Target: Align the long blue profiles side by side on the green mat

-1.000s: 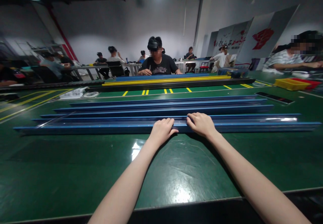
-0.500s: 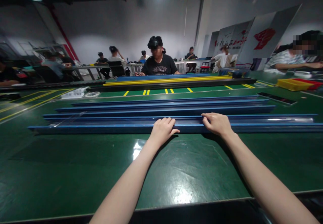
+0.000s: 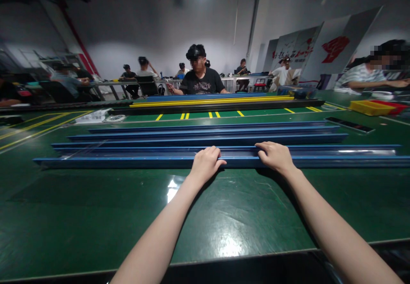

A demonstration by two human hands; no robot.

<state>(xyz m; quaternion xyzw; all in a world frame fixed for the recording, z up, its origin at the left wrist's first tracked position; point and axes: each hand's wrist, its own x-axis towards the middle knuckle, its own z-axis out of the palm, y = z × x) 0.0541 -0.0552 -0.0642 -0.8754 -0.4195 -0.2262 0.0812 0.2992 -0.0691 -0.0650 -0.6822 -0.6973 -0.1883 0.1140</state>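
Note:
A long blue channel rail (image 3: 121,162) lies crosswise on the green table, nearest to me. My left hand (image 3: 206,162) grips it left of its middle, fingers curled over the near wall and thumb pointing right. To the right, my right hand (image 3: 274,156) is closed over the same rail, its index finger reaching across to the far edge. Part of the fingers on both hands is hidden inside the channel. A clear plastic strip (image 3: 367,152) shows inside the rail's right part. Just behind lie several more blue rails (image 3: 224,139), parallel to it.
Farther back are a yellow rail (image 3: 211,102) and a black rail (image 3: 224,106). A dark phone-like slab (image 3: 349,124) and a yellow tray (image 3: 370,107) are on the right. Clear plastic packaging (image 3: 91,116) lies at left. A person (image 3: 201,79) sits opposite; others work around the room.
My hands keep the same hold on the rail. The view has shifted very slightly. The person opposite has raised a hand a little.

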